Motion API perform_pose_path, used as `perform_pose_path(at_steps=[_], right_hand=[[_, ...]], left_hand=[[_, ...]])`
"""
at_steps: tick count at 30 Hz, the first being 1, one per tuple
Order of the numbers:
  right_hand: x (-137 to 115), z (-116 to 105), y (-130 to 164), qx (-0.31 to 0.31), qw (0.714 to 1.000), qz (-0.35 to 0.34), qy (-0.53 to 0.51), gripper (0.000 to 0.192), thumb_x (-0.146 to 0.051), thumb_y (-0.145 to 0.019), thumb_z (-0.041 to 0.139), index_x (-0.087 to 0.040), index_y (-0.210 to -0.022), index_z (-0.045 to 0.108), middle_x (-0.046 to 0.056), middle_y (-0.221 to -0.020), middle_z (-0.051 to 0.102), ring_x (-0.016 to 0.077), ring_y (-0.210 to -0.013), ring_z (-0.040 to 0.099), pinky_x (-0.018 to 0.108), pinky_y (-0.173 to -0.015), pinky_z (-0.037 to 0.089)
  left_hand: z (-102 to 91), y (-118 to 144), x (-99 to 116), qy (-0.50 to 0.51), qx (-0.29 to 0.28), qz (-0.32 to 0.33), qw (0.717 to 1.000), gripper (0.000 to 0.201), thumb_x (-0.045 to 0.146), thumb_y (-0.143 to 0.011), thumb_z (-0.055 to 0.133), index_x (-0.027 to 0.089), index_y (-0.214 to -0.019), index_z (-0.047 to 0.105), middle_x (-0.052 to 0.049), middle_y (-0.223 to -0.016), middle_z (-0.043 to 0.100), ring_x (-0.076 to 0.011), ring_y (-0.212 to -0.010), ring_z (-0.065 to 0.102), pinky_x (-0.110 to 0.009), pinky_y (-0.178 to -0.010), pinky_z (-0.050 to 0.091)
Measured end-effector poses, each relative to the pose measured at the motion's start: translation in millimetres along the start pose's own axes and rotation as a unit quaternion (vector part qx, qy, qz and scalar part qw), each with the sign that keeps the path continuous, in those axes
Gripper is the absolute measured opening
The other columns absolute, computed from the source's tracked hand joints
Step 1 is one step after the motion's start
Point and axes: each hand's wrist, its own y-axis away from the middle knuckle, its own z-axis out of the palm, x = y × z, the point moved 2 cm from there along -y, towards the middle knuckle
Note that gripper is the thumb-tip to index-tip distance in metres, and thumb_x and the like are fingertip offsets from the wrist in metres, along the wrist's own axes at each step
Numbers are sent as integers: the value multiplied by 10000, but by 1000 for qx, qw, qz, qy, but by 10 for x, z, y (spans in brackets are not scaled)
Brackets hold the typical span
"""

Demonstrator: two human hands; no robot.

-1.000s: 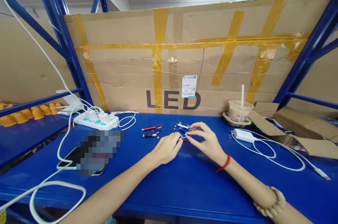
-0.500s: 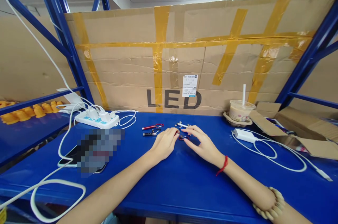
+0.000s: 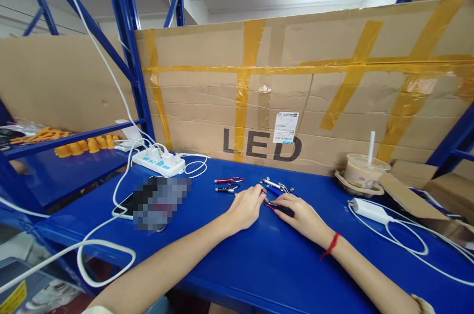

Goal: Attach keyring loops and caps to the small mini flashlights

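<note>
My left hand (image 3: 245, 209) rests on the blue table with its fingers curled closed. A bit of red shows at its fingertips, but the rest of what it holds is hidden. Just right of it, my right hand (image 3: 304, 217) closes its thumb and fingers on a small dark stick-like piece (image 3: 284, 209) with a red end. Behind the hands lie a silver pen-size keychain flashlight (image 3: 272, 183) and a blue one (image 3: 274, 191), partly covered by the right fingers. A red keychain flashlight (image 3: 224, 180) and a black one (image 3: 225, 189) lie left of my left hand.
Phones (image 3: 128, 204), partly blurred out, and a white power strip (image 3: 159, 163) with cables are at the left. On the right stand a drink cup with a straw (image 3: 365, 172), a white adapter (image 3: 372, 210) with its cable, and an open carton (image 3: 411, 198). Taped cardboard (image 3: 207, 101) backs the table (image 3: 237, 264).
The camera view has turned left, shifting the scene rightward. My right hand's spread fingers have lowered and closed on the small dark piece. My left hand stays closed near the same spot.
</note>
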Motion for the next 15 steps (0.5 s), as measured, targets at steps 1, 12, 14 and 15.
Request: perform_pose_path(at_steps=[1,12,14,15], right_hand=[[-5,-4,-1,-5,1000,0,-4,220,-271,-862,471,-222,-1008,627,53,-985,605,189,-914,558,313,-804,450],[-52,-32,-15,3,1000,16,-9,207,-206,-827,460,-210,-894,656,33,-868,631,172,-800,580,283,-716,457],[-33,-25,-12,11,999,20,-24,225,-232,-854,435,-215,-901,654,35,-867,633,175,-798,578,282,-698,454],[-21,-17,-12,15,999,26,-39,230,-248,-862,429,-215,-898,654,36,-865,635,175,-785,579,279,-683,454]], left_hand=[[-2,3,0,6,-2,-5,1000,191,267,-912,231,180,-879,397,-52,-858,567,-186,-784,549,-290,-691,395],[25,20,-6,58,2,-22,998,96,285,-838,386,196,-865,364,-22,-863,566,-159,-740,556,-257,-633,386],[23,18,-1,62,4,-24,998,86,276,-834,385,198,-862,362,-18,-863,565,-154,-735,554,-252,-630,384],[24,16,-2,66,4,-26,997,83,274,-834,383,199,-863,363,-17,-862,564,-152,-729,553,-250,-626,382]])
